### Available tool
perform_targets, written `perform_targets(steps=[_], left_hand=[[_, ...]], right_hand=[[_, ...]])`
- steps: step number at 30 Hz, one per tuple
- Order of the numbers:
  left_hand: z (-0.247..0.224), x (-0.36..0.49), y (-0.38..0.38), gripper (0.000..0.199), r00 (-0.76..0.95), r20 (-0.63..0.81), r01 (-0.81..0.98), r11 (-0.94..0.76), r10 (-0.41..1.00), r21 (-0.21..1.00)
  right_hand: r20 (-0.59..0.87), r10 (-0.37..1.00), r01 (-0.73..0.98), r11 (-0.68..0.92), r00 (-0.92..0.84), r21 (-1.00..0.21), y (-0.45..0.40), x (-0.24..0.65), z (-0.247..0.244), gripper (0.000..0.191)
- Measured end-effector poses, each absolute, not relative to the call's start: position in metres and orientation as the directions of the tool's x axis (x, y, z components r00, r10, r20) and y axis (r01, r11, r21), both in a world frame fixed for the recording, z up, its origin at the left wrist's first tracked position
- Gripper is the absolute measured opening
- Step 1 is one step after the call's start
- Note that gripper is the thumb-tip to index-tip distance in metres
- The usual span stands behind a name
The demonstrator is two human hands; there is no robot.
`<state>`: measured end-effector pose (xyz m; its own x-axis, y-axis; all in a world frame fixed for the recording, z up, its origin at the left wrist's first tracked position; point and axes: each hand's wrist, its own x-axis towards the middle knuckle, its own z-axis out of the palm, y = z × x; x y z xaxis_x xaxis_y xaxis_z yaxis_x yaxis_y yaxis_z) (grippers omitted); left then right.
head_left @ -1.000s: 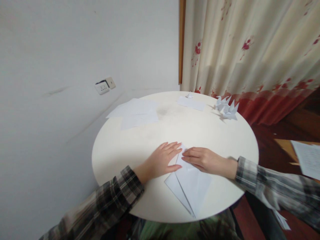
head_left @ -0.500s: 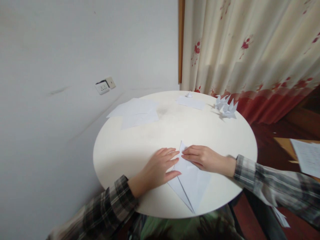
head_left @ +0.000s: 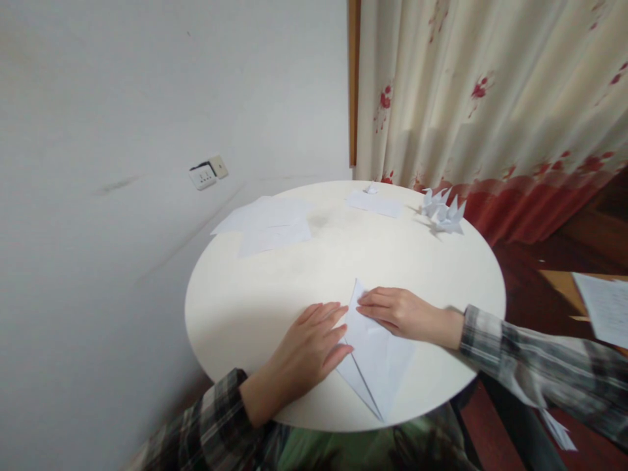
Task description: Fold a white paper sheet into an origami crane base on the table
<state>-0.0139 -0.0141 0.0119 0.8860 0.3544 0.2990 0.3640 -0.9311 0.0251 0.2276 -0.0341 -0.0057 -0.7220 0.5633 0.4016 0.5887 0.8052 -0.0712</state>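
Note:
A white sheet of paper (head_left: 375, 356), folded into a kite shape, lies near the front edge of the round white table (head_left: 235, 288). One point is toward me, the other away. My left hand (head_left: 309, 347) rests along its left edge, fingers stretched out and a little apart, the thumb over the folded flap. On the upper right part of the paper, my right hand (head_left: 395, 309) presses down with its fingertips held together. The paper is flat under the fingers, not pinched up. A dark gap line runs between the flaps toward the near point.
Loose white sheets (head_left: 275, 226) lie at the table's back left. A smaller sheet (head_left: 375, 204) with a small folded paper piece (head_left: 371, 188) is at the back. Folded paper cranes (head_left: 444, 212) stand at the back right. Beyond are a wall socket (head_left: 203, 176) and a curtain (head_left: 471, 98).
My left hand has slid a little toward me and to the left along the paper's edge. My right hand has stayed in place on the paper.

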Motion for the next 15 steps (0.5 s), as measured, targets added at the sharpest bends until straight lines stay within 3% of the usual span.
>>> perform_targets(steps=[15], left_hand=[[0.007, 0.020, 0.014, 0.028, 0.853, 0.281, 0.476, -0.877, 0.440, -0.071]], right_hand=[[0.378, 0.570, 0.591, 0.803, -0.729, -0.070, -0.033, 0.228, -0.007, 0.028]])
